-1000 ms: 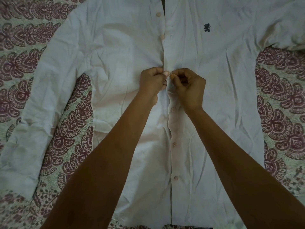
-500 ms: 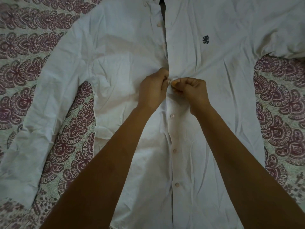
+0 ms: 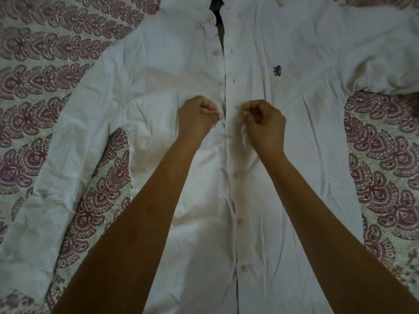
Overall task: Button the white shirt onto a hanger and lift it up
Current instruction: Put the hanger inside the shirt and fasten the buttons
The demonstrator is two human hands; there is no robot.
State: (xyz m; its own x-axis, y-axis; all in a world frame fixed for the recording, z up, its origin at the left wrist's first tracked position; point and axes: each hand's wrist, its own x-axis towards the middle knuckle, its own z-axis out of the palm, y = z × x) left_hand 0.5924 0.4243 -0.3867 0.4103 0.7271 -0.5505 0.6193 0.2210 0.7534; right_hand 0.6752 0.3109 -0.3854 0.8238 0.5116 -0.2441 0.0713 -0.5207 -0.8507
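- The bed cover (image 3: 45, 71) is cloth printed with dark red paisley rows on a pale ground, and it shows at both sides of the view.
- The white shirt (image 3: 172, 71) lies flat on this cover with its front up. Its cloth is thin and full of creases.
- The left sleeve (image 3: 68, 137) runs down toward the lower left edge, wrinkled, with a strip of the cover between it and the body of the shirt.
- The left hand (image 3: 196, 120) has curled fingers (image 3: 209, 107) that pinch the edge of the shirt's left front, just beside the middle opening.
- Above the hands the front is open. Three small round pale buttons (image 3: 223, 82) sit there on the left edge, unfastened.
- Below the hands the front is closed, and three more round buttons (image 3: 237, 175) go down the middle strip.
- The right hand (image 3: 266, 125) is near the left one but does not touch it. Its fingers (image 3: 251, 107) are curled tight and pinch the cloth of the right front strip, which puckers below them.
- A small dark stitched emblem (image 3: 277, 70) sits on the chest.
- The right sleeve (image 3: 374, 64) spreads to the right edge of the view.
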